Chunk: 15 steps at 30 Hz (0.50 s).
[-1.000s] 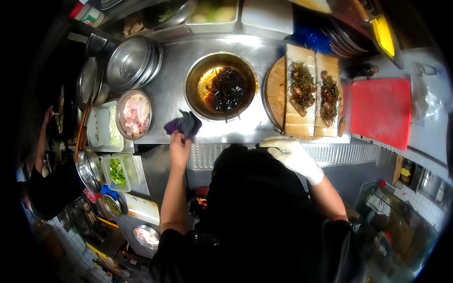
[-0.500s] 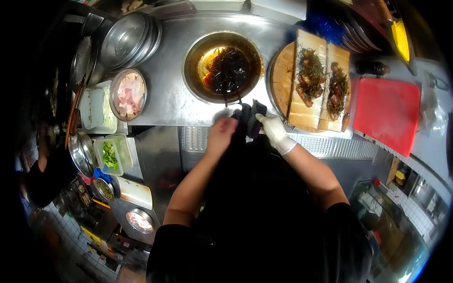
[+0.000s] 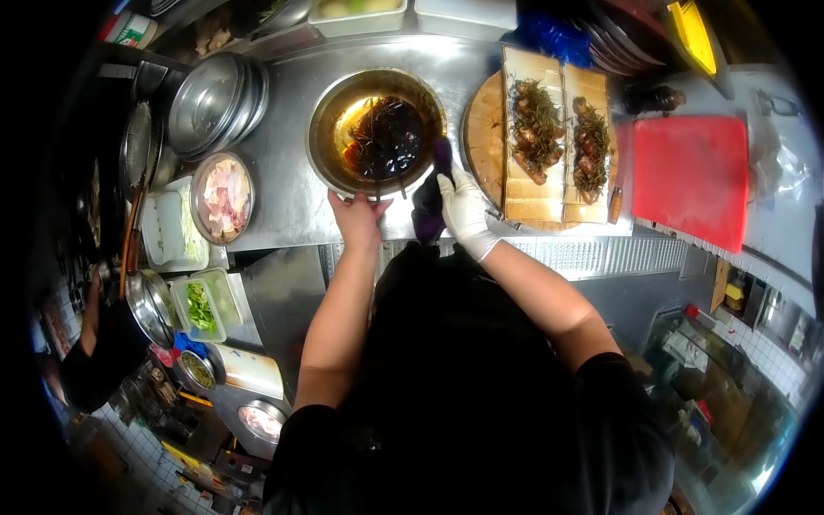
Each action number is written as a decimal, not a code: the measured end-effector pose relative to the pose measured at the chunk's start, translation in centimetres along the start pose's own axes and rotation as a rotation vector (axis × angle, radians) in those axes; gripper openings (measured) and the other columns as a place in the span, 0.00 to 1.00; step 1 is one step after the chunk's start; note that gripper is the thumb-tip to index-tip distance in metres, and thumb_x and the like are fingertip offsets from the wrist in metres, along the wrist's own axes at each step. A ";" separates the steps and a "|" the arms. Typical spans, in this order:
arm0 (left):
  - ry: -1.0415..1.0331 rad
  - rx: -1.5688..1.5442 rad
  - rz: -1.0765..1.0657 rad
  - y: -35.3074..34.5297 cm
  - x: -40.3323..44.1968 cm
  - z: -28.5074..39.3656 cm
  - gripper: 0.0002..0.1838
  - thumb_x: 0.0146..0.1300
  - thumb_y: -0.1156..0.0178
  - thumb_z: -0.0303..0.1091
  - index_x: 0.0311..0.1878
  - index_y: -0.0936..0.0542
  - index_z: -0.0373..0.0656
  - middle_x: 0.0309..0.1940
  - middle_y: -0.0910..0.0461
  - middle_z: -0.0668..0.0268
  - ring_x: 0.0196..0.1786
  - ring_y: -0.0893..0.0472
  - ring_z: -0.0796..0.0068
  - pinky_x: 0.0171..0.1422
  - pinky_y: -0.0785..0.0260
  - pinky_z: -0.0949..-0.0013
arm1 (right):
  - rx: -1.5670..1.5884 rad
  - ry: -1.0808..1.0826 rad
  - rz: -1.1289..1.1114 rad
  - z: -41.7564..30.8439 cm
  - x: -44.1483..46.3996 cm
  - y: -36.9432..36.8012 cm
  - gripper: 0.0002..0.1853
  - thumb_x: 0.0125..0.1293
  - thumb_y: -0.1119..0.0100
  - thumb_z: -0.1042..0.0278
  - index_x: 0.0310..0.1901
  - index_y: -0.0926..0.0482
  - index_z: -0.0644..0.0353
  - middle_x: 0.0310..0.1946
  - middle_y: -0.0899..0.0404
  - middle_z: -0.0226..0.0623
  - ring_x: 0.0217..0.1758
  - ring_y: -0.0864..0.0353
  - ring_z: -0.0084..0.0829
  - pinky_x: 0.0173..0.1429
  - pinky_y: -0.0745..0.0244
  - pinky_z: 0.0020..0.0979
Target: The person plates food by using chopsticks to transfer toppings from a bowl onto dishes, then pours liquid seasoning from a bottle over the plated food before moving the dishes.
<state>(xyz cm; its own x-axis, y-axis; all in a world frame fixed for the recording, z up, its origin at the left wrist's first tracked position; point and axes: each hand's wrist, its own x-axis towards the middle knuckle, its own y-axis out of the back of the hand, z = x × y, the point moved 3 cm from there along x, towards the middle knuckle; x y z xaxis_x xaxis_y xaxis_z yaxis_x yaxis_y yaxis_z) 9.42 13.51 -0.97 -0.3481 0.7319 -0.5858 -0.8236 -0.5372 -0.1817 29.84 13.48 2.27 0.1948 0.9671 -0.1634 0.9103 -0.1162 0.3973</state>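
A round metal bowl stands on the steel counter, with dark glossy liquid and dark strips in it. A pair of chopsticks leans in it, the ends sticking out over the near rim. My bare left hand grips the bowl's near rim, its fingers partly hidden. In my white-gloved right hand is a dark purple cloth, bunched up beside the bowl's right side. Whether the cloth presses on the bowl I cannot tell.
Right of the bowl, browned meat with herbs lies on cardboard over a round wooden board. Farther right is a red cutting board. Stacked metal bowls and a dish of raw meat stand left. Another person's arm shows far left.
My left hand has moved from the cloth to the bowl's near rim. My right hand has carried the cloth up to the bowl's right side. The whole view has shifted slightly.
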 end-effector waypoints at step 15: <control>-0.050 0.278 -0.119 4.3 2.2 4.9 0.43 0.73 0.60 0.12 0.84 0.61 0.56 0.67 0.31 0.46 0.50 0.14 0.52 0.37 0.09 0.59 | 0.131 -0.133 0.076 2.0 5.1 -3.0 0.09 0.60 0.26 0.74 0.41 0.14 0.66 0.32 0.15 0.47 0.31 0.20 0.32 0.43 0.22 0.34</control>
<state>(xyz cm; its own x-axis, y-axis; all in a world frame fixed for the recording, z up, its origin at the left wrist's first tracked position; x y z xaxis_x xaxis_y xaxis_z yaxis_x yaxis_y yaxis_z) 2.95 14.88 0.88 -0.2580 0.8061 -0.5326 -0.9485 -0.3162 -0.0191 28.87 18.31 -1.59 0.3036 0.9171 -0.2586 0.9291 -0.2248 0.2935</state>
